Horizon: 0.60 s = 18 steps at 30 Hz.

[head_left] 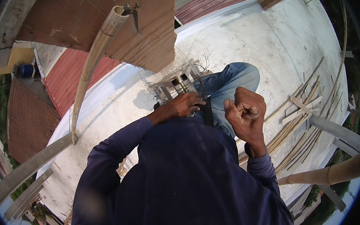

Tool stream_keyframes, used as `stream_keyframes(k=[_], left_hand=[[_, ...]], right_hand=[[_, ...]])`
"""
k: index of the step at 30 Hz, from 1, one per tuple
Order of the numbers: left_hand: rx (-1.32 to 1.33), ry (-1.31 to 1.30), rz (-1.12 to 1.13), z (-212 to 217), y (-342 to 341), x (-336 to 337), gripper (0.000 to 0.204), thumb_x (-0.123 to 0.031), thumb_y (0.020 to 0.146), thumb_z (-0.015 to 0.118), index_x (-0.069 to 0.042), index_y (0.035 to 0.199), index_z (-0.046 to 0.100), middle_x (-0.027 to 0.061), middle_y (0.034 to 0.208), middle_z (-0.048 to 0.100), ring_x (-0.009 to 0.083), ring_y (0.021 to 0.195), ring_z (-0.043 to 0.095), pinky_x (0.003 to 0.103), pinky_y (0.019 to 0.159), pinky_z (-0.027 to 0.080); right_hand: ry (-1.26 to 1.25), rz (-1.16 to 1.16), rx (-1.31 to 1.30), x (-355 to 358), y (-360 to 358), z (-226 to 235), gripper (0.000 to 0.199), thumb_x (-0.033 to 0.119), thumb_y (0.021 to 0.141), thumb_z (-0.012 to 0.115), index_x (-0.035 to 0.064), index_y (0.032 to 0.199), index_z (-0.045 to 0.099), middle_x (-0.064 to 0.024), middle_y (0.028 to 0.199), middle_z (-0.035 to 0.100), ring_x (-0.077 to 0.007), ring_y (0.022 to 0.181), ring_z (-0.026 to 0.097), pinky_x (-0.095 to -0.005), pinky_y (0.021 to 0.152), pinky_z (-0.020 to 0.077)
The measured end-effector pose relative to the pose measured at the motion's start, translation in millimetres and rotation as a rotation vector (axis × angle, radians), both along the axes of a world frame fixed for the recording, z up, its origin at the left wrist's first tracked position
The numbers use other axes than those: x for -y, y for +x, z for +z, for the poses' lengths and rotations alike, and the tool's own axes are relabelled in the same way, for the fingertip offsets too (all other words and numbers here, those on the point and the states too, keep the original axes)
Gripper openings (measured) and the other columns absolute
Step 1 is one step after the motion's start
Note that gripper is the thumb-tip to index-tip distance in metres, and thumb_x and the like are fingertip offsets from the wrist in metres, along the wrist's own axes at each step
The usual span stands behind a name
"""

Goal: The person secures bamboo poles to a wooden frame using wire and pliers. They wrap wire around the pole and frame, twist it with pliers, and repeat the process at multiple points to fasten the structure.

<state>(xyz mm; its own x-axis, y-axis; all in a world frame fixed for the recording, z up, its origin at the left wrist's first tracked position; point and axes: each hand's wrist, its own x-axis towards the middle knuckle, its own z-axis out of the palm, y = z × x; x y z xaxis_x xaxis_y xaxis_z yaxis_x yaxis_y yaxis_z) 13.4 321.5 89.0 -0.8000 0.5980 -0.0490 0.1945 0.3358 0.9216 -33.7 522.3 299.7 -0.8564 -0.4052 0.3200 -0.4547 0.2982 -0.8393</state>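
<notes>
Underside of left hand [182,105] hidden; any grip can't be told. Inside of right hand [246,111] (fingers curled) hidden too. Shirt [174,187] cut off by lower edge, board [153,13] by upper. Pole [344,172] at right also cut off.

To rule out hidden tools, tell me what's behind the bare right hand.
Around the bare right hand, blue denim trousers and a whitish, weathered flat surface show behind; whatever lies directly behind the hand itself is covered.
</notes>
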Motion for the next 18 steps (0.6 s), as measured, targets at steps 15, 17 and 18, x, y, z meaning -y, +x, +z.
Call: stream_keyframes(k=[15,17,18], left_hand=[[0.003,-0.100,0.197,31.2,-5.5,11.8,0.045,-0.031,0.092,0.080,-0.008,0.128,0.068,0.0114,0.112,0.062,0.0250,0.089,0.063,0.037,0.079,0.053],[0.140,-0.095,0.294,60.6,-18.0,26.1,0.051,-0.030,0.083,0.087,-0.006,0.124,0.068,0.0115,0.113,0.064,0.0223,0.080,0.065,0.039,0.074,0.055],[0.020,-0.020,0.416,78.2,-23.3,32.4,0.047,-0.024,0.084,0.087,-0.005,0.123,0.069,0.0103,0.110,0.064,0.0152,0.072,0.059,0.032,0.071,0.051]], right_hand=[[-0.491,-0.795,-0.426,-78.0,-61.2,134.1,0.032,0.026,0.106,0.065,0.0044,0.083,0.059,-0.0001,0.074,0.045,-0.0065,0.062,0.029,-0.0253,0.057,0.0220],[-0.167,-0.705,-0.267,-79.9,-73.0,142.2,0.039,0.039,0.107,0.063,0.0070,0.085,0.061,0.0017,0.074,0.045,-0.0051,0.064,0.030,-0.0251,0.057,0.0232],[0.040,-0.781,-0.219,-75.1,-75.5,139.2,0.046,0.049,0.107,0.058,0.0082,0.085,0.062,0.0018,0.075,0.045,-0.0054,0.064,0.030,-0.0268,0.058,0.0240]])
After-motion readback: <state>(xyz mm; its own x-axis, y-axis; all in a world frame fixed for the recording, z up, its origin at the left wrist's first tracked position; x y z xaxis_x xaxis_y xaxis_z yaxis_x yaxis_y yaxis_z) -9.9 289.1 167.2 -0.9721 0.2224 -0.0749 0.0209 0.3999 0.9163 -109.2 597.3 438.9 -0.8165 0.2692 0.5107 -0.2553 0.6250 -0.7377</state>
